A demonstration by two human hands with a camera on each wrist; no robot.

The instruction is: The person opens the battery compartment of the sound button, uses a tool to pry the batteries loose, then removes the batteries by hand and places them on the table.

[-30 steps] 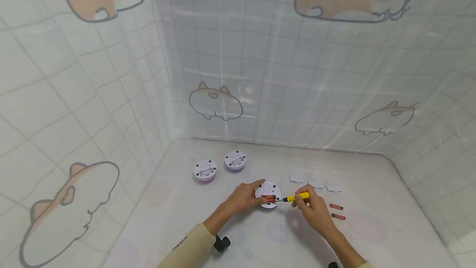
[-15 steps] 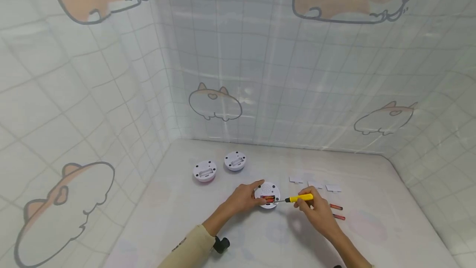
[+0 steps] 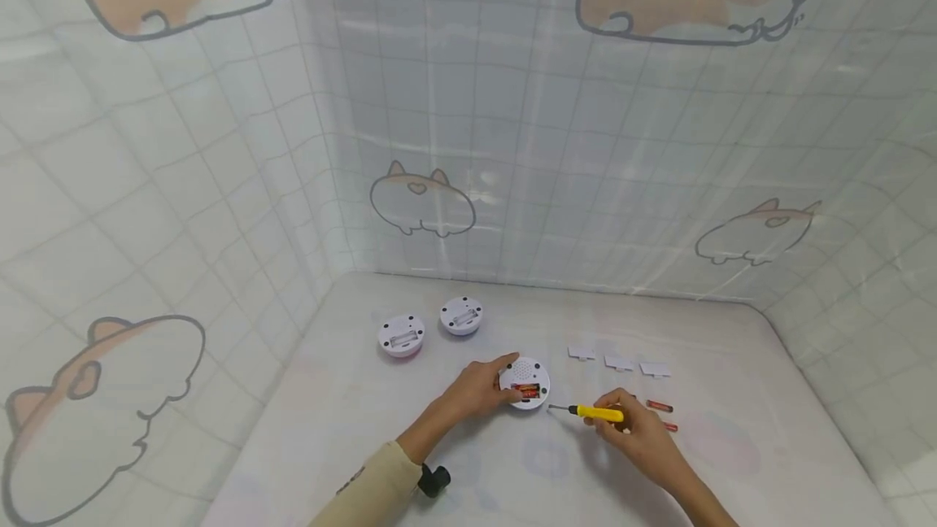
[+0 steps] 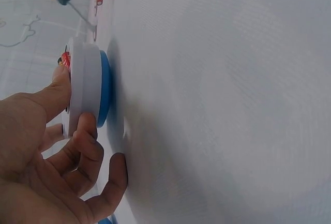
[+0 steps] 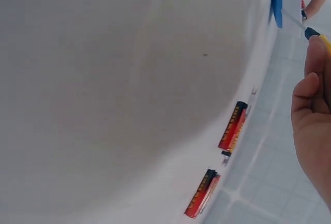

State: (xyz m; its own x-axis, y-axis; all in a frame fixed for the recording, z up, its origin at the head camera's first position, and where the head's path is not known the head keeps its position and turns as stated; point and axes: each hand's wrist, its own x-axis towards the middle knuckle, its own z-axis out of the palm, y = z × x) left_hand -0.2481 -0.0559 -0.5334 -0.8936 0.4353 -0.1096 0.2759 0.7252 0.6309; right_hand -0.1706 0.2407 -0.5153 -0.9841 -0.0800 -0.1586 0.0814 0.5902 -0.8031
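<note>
My left hand (image 3: 479,387) grips a round white device (image 3: 524,369) that lies underside up, thumb on its face and fingers about its rim. Red batteries (image 3: 527,389) sit in its uncovered compartment; the thumb partly hides them. In the left wrist view, the device's other side is a blue band (image 4: 105,88). My right hand (image 3: 644,437) holds a screwdriver by its yellow handle (image 3: 600,413). The screwdriver's metal tip (image 3: 552,407) points left, just right of the device and apart from it in the head view.
Two similar white devices (image 3: 401,334) with bare battery compartments stand at the back left. Three white battery covers (image 3: 618,363) lie in a row at the right. Loose red batteries (image 3: 660,406) lie beside my right hand, partly hidden by it. Patterned sheeting (image 3: 556,145) walls the table's back and sides.
My right hand has drawn the screwdriver rightward and toward me, so its tip has left the battery compartment's edge. The left hand still holds the device in nearly the same place.
</note>
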